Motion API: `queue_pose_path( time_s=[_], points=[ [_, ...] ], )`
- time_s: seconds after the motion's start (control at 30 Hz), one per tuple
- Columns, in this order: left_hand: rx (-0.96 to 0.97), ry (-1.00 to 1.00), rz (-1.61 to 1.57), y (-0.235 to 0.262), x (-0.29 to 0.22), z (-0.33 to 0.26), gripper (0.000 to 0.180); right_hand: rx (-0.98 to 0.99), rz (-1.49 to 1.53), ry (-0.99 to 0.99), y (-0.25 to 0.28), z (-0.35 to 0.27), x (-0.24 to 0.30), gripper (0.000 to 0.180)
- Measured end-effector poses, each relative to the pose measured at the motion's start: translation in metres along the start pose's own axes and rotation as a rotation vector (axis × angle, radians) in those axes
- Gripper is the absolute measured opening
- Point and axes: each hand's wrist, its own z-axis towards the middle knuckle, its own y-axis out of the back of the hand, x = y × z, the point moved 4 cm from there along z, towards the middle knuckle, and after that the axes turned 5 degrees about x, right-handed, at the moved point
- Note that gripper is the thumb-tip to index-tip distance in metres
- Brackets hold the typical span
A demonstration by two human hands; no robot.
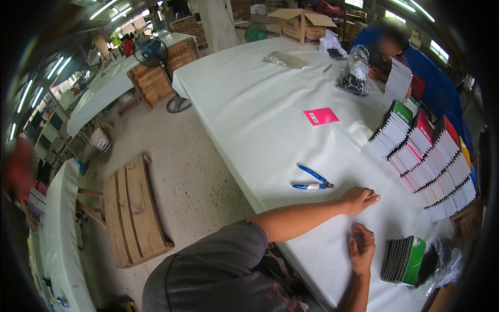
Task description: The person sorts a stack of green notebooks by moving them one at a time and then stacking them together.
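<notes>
My left hand (358, 201) rests on the white-covered table (249, 119), its fingers loosely curled together, with nothing visible in them. Just beyond it lie blue-handled cutting pliers (313, 178), handles spread, apart from the hand. Nearer to me, my right hand (362, 249) is half curled with a gap between thumb and fingers, and it holds nothing. To its right, not touched, is a stack of spiral notebooks (400, 260) with a green cover showing. A pink spiral notebook (321, 117) lies flat farther up the table.
Tall rows of spiral notebooks (423, 156) stand along the right side. Crumpled clear plastic (444, 265) lies beside the green stack. Across the table a person (390, 49) handles a block of pages (398, 79). An open cardboard box (301, 26) sits at the far end; a wooden pallet (136, 210) is on the floor left.
</notes>
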Motion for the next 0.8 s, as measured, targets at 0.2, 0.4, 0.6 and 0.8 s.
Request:
queue_pose_path(
  time_s=[0.2, 0.4, 0.6, 0.8],
  points=[
    [-0.002, -0.012, 0.048, 0.002, 0.004, 0.000, 0.050, 0.021, 0.000, -0.015, -0.003, 0.001, 0.003, 0.042],
    [0.011, -0.021, 0.067, 0.002, 0.002, -0.001, 0.050, 0.024, -0.031, -0.015, -0.002, 0.000, 0.005, 0.041],
    [-0.013, -0.009, 0.012, -0.004, 0.013, 0.001, 0.051, 0.015, -0.027, 0.017, -0.002, 0.003, -0.001, 0.040],
    [0.002, 0.051, -0.043, -0.006, 0.017, 0.003, 0.050, -0.014, 0.035, -0.014, 0.005, 0.005, -0.012, 0.035]
  ],
)
